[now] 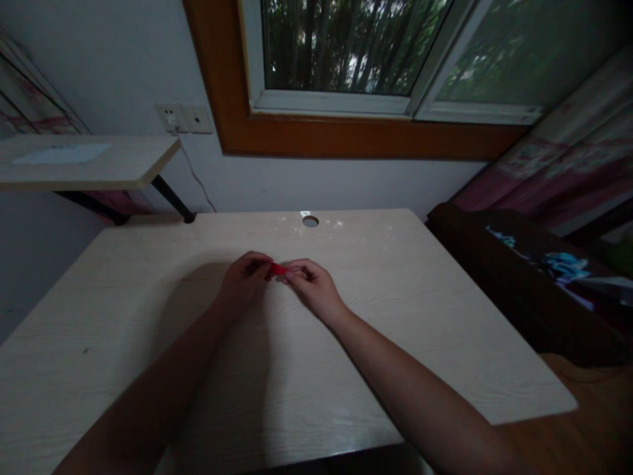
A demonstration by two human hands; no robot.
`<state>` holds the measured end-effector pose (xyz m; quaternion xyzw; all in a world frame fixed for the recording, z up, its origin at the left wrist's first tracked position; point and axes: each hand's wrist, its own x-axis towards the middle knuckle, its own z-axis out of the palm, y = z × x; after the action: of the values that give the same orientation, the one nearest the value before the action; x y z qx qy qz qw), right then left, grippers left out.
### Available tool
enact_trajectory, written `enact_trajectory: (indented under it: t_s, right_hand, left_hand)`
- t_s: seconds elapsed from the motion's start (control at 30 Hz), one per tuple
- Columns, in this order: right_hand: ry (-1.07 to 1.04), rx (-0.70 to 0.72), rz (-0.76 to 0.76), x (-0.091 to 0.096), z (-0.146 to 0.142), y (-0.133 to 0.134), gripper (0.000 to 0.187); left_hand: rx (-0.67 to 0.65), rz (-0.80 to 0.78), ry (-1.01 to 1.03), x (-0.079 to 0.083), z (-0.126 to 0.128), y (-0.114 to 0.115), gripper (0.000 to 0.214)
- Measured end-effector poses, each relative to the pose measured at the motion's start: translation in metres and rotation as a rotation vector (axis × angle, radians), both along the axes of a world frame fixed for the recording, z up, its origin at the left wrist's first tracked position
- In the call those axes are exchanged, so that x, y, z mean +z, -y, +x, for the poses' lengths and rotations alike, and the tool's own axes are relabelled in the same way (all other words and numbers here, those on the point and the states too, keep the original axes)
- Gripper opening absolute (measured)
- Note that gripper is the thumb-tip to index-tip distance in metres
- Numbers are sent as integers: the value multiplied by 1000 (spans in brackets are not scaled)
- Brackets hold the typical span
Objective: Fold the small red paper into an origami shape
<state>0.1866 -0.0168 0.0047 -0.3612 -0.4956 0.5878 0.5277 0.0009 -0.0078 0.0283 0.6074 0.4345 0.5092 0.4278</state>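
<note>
Both hands meet over the middle of a pale wooden desk. Between them is a small red object, too small to name. My left hand pinches its left end with curled fingers. My right hand pinches its right end, fingers closed round it. Most of the red object is hidden by the fingertips. Both forearms reach in from the near edge of the desk.
A round cable hole sits near the desk's far edge. A raised shelf with a sheet of paper stands at the left, wall sockets behind it. A window is ahead; dark furniture stands at the right.
</note>
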Motion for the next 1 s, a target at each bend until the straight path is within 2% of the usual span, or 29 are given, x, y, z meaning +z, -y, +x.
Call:
enact_trajectory:
  t_s: [0.17,0.3,0.43,0.6,0.8,1.0]
  right_hand:
    - [-43,-24,-26,6,0,2,22]
    - [-57,-37,-41,11,-1,2,22]
    - [-59,-39,-55,11,-1,2,24]
    - [-78,-38,-63,10,-1,2,25]
    - [-90,-37,-61,12,-2,2,25]
    - [-75,-22,-25,7,-1,2,23]
  left_hand:
    - [-85,14,-9,-1,0,2,10]
    - [-153,111,-60,-8,-2,1,13]
    - [-152,187,-121,-13,-4,0,17]
    - [-139,227,-184,-10,-4,-1,14]
    - [-136,219,-183,-7,-4,-2,13]
    - [-103,200,-159,-8,-4,-1,15]
